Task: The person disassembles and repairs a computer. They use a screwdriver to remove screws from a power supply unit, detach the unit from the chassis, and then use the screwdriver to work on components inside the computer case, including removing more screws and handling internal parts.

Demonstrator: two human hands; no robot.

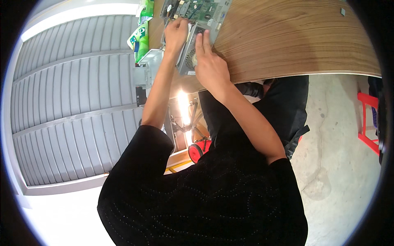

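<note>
An opened computer case (pixel 220 18) lies at the far edge of the view, its green circuit board (pixel 206 11) and cables showing. A silver metal box with a perforated grille, which looks like a power supply (pixel 187 61), sits at its near side. My left hand (pixel 176 35) reaches to the left of this box, fingers bent and pinched together; what is between them is hidden. On the box's right side rests my right hand (pixel 212 67), two fingers stretched along the metal and the thumb by the grille.
The case lies on a wooden table (pixel 287 41), with a small dark piece (pixel 342 12) at its far right. Green packages (pixel 141 43) and metal panels (pixel 152 61) are left of the case. A red stool (pixel 361 119) stands on the floor at right.
</note>
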